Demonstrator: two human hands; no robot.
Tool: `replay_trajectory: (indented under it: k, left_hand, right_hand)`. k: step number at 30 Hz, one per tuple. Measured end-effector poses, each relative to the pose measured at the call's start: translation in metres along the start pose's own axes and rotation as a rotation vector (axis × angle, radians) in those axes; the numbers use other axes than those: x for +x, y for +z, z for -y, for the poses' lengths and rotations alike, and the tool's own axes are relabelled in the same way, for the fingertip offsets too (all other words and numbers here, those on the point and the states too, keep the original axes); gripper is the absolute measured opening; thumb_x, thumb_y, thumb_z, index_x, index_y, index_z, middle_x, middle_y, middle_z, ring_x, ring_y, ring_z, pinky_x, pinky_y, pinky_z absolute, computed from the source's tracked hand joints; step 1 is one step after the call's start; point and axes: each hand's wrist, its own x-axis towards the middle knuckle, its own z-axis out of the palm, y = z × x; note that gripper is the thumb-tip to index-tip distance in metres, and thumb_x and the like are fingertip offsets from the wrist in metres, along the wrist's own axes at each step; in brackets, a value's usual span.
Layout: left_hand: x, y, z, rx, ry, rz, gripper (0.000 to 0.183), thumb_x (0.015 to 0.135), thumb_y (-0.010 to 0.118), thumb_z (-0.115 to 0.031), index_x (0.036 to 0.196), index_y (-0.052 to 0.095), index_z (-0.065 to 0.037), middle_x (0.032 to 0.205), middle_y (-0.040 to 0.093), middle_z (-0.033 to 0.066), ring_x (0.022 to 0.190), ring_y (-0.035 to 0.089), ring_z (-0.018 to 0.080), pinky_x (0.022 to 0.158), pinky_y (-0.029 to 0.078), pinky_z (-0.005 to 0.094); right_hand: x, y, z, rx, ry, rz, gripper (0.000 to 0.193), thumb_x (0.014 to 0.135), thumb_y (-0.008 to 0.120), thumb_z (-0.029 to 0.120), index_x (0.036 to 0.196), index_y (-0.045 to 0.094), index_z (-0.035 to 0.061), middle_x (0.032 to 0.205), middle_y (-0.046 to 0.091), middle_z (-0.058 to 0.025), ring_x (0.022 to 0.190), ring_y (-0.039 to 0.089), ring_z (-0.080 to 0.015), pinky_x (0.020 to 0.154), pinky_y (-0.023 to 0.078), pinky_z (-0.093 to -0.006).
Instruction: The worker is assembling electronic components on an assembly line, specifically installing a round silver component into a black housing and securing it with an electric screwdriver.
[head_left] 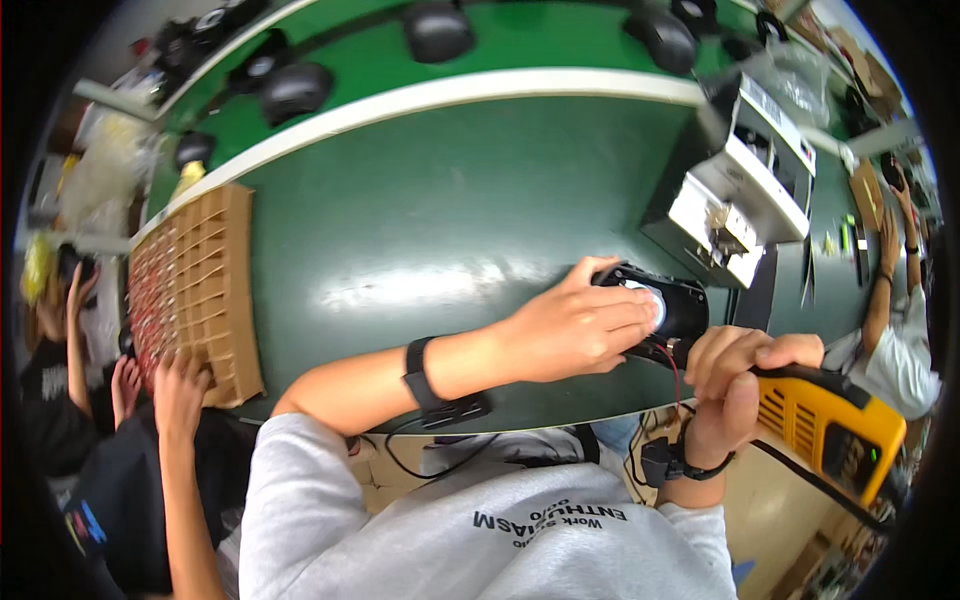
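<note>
My left hand (590, 325) is closed over a black plastic housing (684, 308) at the table's near edge, its fingertips pressing on a round white part (655, 305) set in it. A thin red wire (672, 362) loops out beside the housing. My right hand (728, 370) wraps around the black front of a yellow-and-black corded hand tool (825, 425), just right of the housing. The tool has vent slots and a small green light; its tip is hidden by the hand and housing.
A grey metal machine (740, 180) stands at the right on the green table (430, 200). At the left, a divided cardboard box (215, 300) holds many small parts. Black domed housings (438, 32) line the green strip beyond the white rail. Co-workers' hands (180, 390) show at both sides.
</note>
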Motion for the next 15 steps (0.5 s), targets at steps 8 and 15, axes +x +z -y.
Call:
replay_trajectory:
  k: [8,15]
  left_hand:
    - [-0.003,-0.047,0.022,0.151,0.054,-0.081,0.052,0.07,0.088,-0.028,0.116,0.07,-0.01,0.122,0.069,0.0056,0.12,0.064,0.0203,0.099,0.044,0.0497]
    - [0.083,-0.107,0.144,0.414,-0.28,-0.339,0.049,0.066,0.089,-0.031,0.108,0.075,-0.009,0.116,0.073,0.0042,0.107,0.065,0.0262,0.1,0.042,0.0471]
  right_hand:
    - [0.026,-0.04,0.051,0.097,-0.204,-0.081,0.053,0.101,0.06,0.02,0.141,0.032,-0.0015,0.069,0.047,-0.003,0.051,0.043,-0.0114,0.047,0.04,-0.0271]
    - [0.018,-0.01,0.014,0.041,0.011,-0.137,0.047,0.097,0.061,0.008,0.137,0.039,-0.003,0.074,0.05,-0.0048,0.056,0.047,-0.0122,0.052,0.043,-0.028]
